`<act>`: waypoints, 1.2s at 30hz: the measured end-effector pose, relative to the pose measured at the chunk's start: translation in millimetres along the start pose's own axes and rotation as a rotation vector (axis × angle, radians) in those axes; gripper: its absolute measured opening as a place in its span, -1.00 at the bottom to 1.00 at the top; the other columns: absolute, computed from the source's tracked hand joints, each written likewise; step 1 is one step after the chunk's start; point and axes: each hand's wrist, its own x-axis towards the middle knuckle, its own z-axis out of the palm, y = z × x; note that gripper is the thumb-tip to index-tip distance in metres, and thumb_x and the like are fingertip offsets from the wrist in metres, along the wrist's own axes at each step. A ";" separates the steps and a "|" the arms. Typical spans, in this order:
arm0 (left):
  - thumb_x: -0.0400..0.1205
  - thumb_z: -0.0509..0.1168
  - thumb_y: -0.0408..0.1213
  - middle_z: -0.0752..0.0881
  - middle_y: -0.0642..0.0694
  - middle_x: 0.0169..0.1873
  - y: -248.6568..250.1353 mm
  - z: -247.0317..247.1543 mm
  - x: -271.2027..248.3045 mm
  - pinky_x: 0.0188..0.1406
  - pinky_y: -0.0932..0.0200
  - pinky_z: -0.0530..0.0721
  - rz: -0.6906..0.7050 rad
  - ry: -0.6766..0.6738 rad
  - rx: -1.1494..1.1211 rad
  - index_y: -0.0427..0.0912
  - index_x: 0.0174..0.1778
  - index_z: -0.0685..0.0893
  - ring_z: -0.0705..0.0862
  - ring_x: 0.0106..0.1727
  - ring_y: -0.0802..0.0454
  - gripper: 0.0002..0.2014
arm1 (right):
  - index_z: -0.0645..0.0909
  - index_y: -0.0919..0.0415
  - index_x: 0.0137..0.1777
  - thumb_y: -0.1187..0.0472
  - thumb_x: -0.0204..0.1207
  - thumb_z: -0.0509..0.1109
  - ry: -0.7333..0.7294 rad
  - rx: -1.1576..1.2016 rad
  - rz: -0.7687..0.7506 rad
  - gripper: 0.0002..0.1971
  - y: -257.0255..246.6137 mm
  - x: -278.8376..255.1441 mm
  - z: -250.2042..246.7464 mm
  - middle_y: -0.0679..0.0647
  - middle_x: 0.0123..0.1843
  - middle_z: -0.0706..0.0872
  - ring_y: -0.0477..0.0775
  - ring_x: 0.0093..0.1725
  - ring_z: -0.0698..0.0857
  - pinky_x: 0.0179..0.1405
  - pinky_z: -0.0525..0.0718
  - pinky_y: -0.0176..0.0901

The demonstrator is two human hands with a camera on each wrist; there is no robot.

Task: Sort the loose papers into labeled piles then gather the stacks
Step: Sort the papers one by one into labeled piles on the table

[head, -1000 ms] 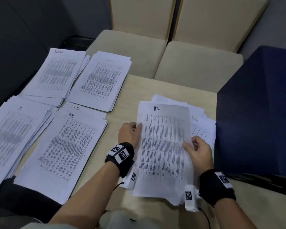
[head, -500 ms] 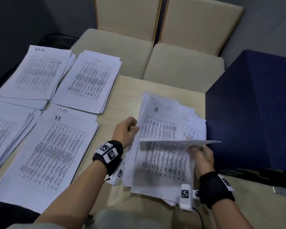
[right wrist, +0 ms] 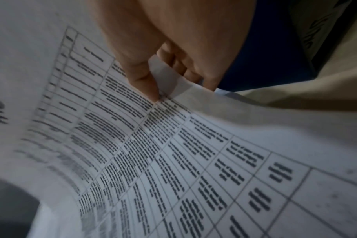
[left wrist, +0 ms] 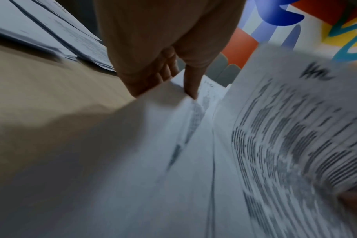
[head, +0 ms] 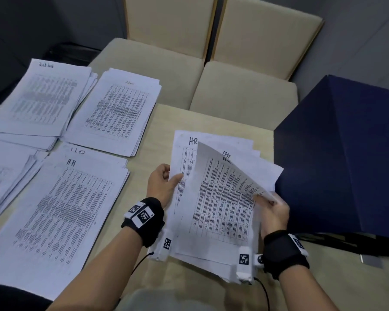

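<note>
Now the right hand [head: 273, 209] had peeled the top sheet [head: 222, 194] up off the unsorted pile [head: 211, 254], thumb and fingers pinching its right edge, where a second before it lay flat; the left hand [head: 162, 185] gripped that pile's left edge; beneath, another sheet marked HR [head: 192, 141] showed; the lifted sheet probably belonged on the HR pile [head: 61, 209], left of the unsorted pile; sorting looked well underway, unfinished.

An office: labelled paper piles [head: 61, 212], table [head: 157, 135], padded chairs [head: 245, 95].
</note>
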 end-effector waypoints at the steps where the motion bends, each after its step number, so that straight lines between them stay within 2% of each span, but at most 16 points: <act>1: 0.52 0.52 -0.33 0.73 -0.28 0.00 -1.6 1.3 0.1 0.00 -0.06 0.73 0.000 0.021 0.046 -0.18 0.16 0.55 0.71 -0.08 -0.02 -0.64 | 0.70 0.26 -0.25 0.54 0.42 0.48 0.015 0.023 0.001 -0.83 -1.9 -1.1 -1.8 0.08 -0.24 0.77 0.03 -0.16 0.73 -0.07 0.69 -0.20; 4: 0.41 0.59 -0.30 0.46 -0.09 0.32 3.0 3.6 -3.2 0.19 0.05 0.59 0.163 0.097 0.279 0.04 0.45 0.35 0.59 0.17 0.03 -0.24 | 0.70 0.22 -0.25 0.56 0.42 0.47 0.057 0.061 0.014 -0.78 -7.4 -3.8 -5.9 0.04 -0.27 0.78 -0.07 -0.27 0.74 -0.23 0.67 -0.29; 6: 0.38 0.58 -0.29 0.42 -0.06 0.40 7.7 3.3 -2.4 0.33 -0.06 0.51 0.364 0.063 0.484 0.09 0.49 0.39 0.51 0.29 0.03 -0.22 | 0.68 0.24 -0.25 0.55 0.42 0.48 0.067 0.044 0.025 -0.80 -7.2 -2.4 -6.9 0.10 -0.24 0.77 0.01 -0.23 0.72 -0.25 0.65 -0.29; 7: 0.43 0.53 -0.33 0.49 -0.04 0.38 9.8 3.6 0.2 0.36 -0.12 0.54 0.418 -0.036 0.476 0.05 0.49 0.45 0.54 0.29 0.04 -0.29 | 0.67 0.24 -0.25 0.54 0.42 0.48 0.078 0.029 0.031 -0.81 -6.2 -0.5 -6.9 0.11 -0.24 0.76 0.04 -0.22 0.71 -0.28 0.65 -0.30; 10: 0.64 0.29 -0.31 0.78 0.02 0.14 18.0 3.3 4.7 0.29 -0.15 0.66 0.240 -0.359 0.194 -0.09 0.36 0.67 0.73 0.14 0.11 -0.65 | 0.65 0.21 -0.24 0.51 0.44 0.48 0.094 -0.013 0.040 -0.81 -6.0 1.0 -6.0 0.07 -0.24 0.75 0.04 -0.24 0.70 -0.38 0.64 -0.40; 12: 0.67 0.24 -0.18 0.82 0.00 0.09 22.7 1.9 2.8 0.33 -0.15 0.65 0.128 -0.419 0.034 -0.12 0.27 0.75 0.76 0.17 0.04 -0.69 | 0.67 0.20 -0.21 0.51 0.44 0.48 0.075 -0.009 0.053 -0.81 -6.2 -0.4 -4.4 0.05 -0.21 0.77 0.01 -0.21 0.72 -0.35 0.63 -0.40; 15: 0.71 0.30 -0.08 0.84 -0.03 0.04 24.9 -1.2 -0.8 0.28 -0.05 0.69 0.135 -0.457 -0.065 -0.13 0.22 0.78 0.78 0.13 0.02 -0.71 | 0.70 0.23 -0.20 0.54 0.44 0.47 0.062 0.003 0.047 -0.80 -6.5 -2.7 -2.4 0.05 -0.23 0.78 -0.06 -0.25 0.74 -0.36 0.63 -0.45; 20: 0.58 0.31 0.26 0.80 -0.07 -0.10 21.0 -4.1 3.6 0.11 0.00 0.65 0.085 -0.454 -0.085 -0.23 0.06 0.78 0.71 -0.08 0.03 -0.44 | 0.68 0.38 -0.08 0.60 0.42 0.44 0.106 0.095 0.092 -0.83 -5.3 0.1 3.2 0.01 -0.40 0.75 -0.24 -0.50 0.70 -0.41 0.64 -0.36; 23: 0.63 0.42 -0.07 0.81 -0.05 -0.14 16.2 -1.3 7.4 0.09 0.06 0.67 0.067 -0.374 -0.044 -0.22 0.06 0.79 0.72 -0.14 0.11 -0.72 | 0.59 0.32 -0.23 0.60 0.41 0.42 0.142 0.145 0.186 -0.81 1.0 7.5 1.3 -0.06 -0.62 0.62 -0.06 -0.67 0.54 -0.61 0.46 -0.32; 26: 0.57 0.49 -0.26 0.79 -0.13 -0.28 12.7 0.6 10.7 -0.05 0.06 0.72 0.074 -0.248 0.003 -0.19 -0.12 0.80 0.70 -0.26 0.05 -0.93 | 0.56 0.34 -0.26 0.60 0.42 0.38 0.101 0.159 0.222 -0.82 -0.6 7.6 -1.3 -0.04 -0.67 0.52 0.01 -0.69 0.43 -0.75 0.33 -0.37; 28: 0.54 0.52 -0.29 0.71 -0.10 -0.36 16.5 0.5 8.5 -0.21 0.27 0.66 0.104 -0.195 0.023 -0.15 -0.22 0.75 0.62 -0.31 0.06 -0.91 | 0.58 0.39 -0.26 0.54 0.18 0.55 0.011 0.186 0.224 -0.79 -7.9 0.5 -1.0 0.02 -0.62 0.60 -0.02 -0.68 0.52 -0.74 0.40 -0.37; 29: 0.53 0.53 -0.29 0.65 -0.04 -0.40 18.7 -0.1 7.2 -0.30 0.36 0.58 0.128 -0.181 0.029 -0.14 -0.28 0.70 0.55 -0.35 0.10 -0.86 | 0.60 0.44 -0.21 0.45 0.02 0.62 -0.026 0.190 0.217 -0.66 -7.2 -0.5 -1.6 0.08 -0.53 0.69 -0.02 -0.60 0.61 -0.69 0.49 -0.36; 30: 0.51 0.55 -0.29 0.60 0.03 -0.45 20.4 -0.8 6.0 -0.37 0.40 0.50 0.150 -0.169 0.026 -0.13 -0.34 0.65 0.49 -0.39 0.14 -0.80 | 0.64 0.49 -0.10 0.43 0.01 0.64 -0.043 0.173 0.206 -0.57 -6.4 -0.9 -1.7 0.16 -0.36 0.77 0.02 -0.44 0.71 -0.55 0.60 -0.34; 32: 0.48 0.57 -0.29 0.49 0.17 -0.57 19.9 -1.2 5.9 -0.45 0.40 0.40 0.151 -0.139 -0.049 -0.13 -0.43 0.53 0.39 -0.48 0.20 -0.68 | 0.65 0.46 0.17 0.57 0.32 0.52 -0.034 0.157 0.180 -0.61 -2.8 0.7 -1.8 0.24 0.01 0.79 0.16 -0.07 0.75 -0.15 0.72 -0.16; 33: 0.49 0.56 -0.30 0.44 0.17 -0.61 19.9 -1.5 5.9 -0.48 0.39 0.36 0.130 -0.118 -0.112 -0.14 -0.43 0.49 0.35 -0.52 0.23 -0.65 | 0.63 0.40 0.21 0.60 0.42 0.44 -0.056 0.149 0.179 -0.64 -2.1 0.5 -1.7 0.23 0.05 0.77 0.17 -0.02 0.73 -0.04 0.70 -0.09; 36: 0.57 0.49 -0.26 0.39 0.12 -0.57 17.8 -4.2 9.1 -0.48 0.33 0.30 0.086 -0.020 -0.178 -0.14 -0.39 0.43 0.30 -0.53 0.25 -0.64 | 0.62 0.26 -0.03 0.61 0.48 0.37 -0.092 0.058 0.168 -0.76 -0.1 -0.5 -3.1 0.14 -0.15 0.77 0.06 -0.20 0.72 -0.27 0.70 -0.27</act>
